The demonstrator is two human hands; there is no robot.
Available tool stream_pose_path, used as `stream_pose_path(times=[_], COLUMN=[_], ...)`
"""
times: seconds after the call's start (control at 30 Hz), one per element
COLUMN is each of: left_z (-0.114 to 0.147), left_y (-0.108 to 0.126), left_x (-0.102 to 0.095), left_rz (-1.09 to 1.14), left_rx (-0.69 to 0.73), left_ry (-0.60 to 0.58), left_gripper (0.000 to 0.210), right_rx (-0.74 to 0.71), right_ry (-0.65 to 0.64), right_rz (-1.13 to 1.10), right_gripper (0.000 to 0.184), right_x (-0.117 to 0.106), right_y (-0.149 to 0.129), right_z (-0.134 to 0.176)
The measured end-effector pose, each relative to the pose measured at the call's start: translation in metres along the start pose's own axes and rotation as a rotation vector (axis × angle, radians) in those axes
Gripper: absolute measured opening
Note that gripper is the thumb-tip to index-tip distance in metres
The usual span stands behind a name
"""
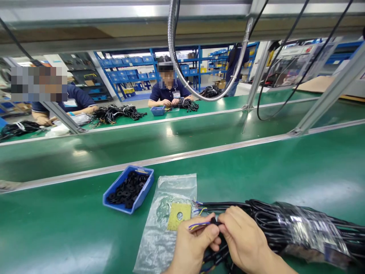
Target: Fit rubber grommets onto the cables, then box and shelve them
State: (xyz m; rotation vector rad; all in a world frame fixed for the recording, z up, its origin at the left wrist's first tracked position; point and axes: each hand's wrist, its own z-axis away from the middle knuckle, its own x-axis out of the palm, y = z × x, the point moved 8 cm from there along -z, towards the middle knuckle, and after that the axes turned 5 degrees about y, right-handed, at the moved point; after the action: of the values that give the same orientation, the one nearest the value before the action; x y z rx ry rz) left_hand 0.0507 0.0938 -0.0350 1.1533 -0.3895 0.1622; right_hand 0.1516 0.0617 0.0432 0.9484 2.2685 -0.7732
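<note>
My left hand (pixel 196 241) and my right hand (pixel 243 238) meet at the lower middle, both closed around the end of a black cable (pixel 218 222). Blue and yellow wires (pixel 199 225) stick out of that end to the left, over my left fingers. A small black part (pixel 213 220) shows at the cable between my fingertips; its exact shape is partly hidden. Beneath and beside my right hand lies a bundle of black cables (pixel 262 213) wrapped in clear plastic, with more bare-wire ends to its left. A yellow square piece with a round hole (pixel 172 222) rests beyond my left hand.
A clear plastic bag (pixel 151 238) lies flat under the yellow piece. The blue bin (pixel 138 200) holds many small black parts. A metal rail (pixel 128 166) crosses the green bench. Co-workers sit across it with cable bundles (pixel 119 114); a flexible metal conduit (pixel 182 78) hangs overhead.
</note>
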Motion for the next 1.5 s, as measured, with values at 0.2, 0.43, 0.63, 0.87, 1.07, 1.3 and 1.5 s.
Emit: stream_pose_path(times=[0.2, 0.43, 0.63, 0.87, 1.07, 1.3, 1.5], left_z=[0.006, 0.007, -0.009, -0.004, 0.002, 0.004, -0.007], left_y=[0.024, 0.029, 0.004, 0.006, 0.012, 0.014, 0.012], left_x=[0.007, 0.008, -0.003, 0.004, 0.011, 0.012, 0.003], left_rz=[-0.315, -0.425, -0.051, 0.012, 0.011, -0.095, -0.089], left_rx=[0.249, 0.306, -0.067, -0.055, -0.003, 0.039, -0.031], left_ry=[-0.144, -0.173, -0.025, -0.105, -0.119, -0.087, -0.126], left_gripper=[0.021, 0.023, 0.044, 0.037, 0.027, 0.024, 0.031], right_rx=[0.022, 0.058, 0.043, 0.081, 0.119, 0.111, 0.089], right_ry=[-0.133, -0.258, -0.152, -0.159, -0.263, -0.328, -0.250], right_rz=[-0.126, -0.171, 0.026, -0.114, -0.232, -0.225, -0.112], right_gripper=[0.016, 0.018, 0.010, 0.015, 0.021, 0.024, 0.021], right_x=[0.001, 0.006, 0.006, 0.000, 0.003, 0.007, 0.003], right_y=[0.001, 0.004, 0.006, 0.007, 0.008, 0.007, 0.008], right_z=[0.001, 0.002, 0.002, -0.001, -0.002, -0.002, -0.002])
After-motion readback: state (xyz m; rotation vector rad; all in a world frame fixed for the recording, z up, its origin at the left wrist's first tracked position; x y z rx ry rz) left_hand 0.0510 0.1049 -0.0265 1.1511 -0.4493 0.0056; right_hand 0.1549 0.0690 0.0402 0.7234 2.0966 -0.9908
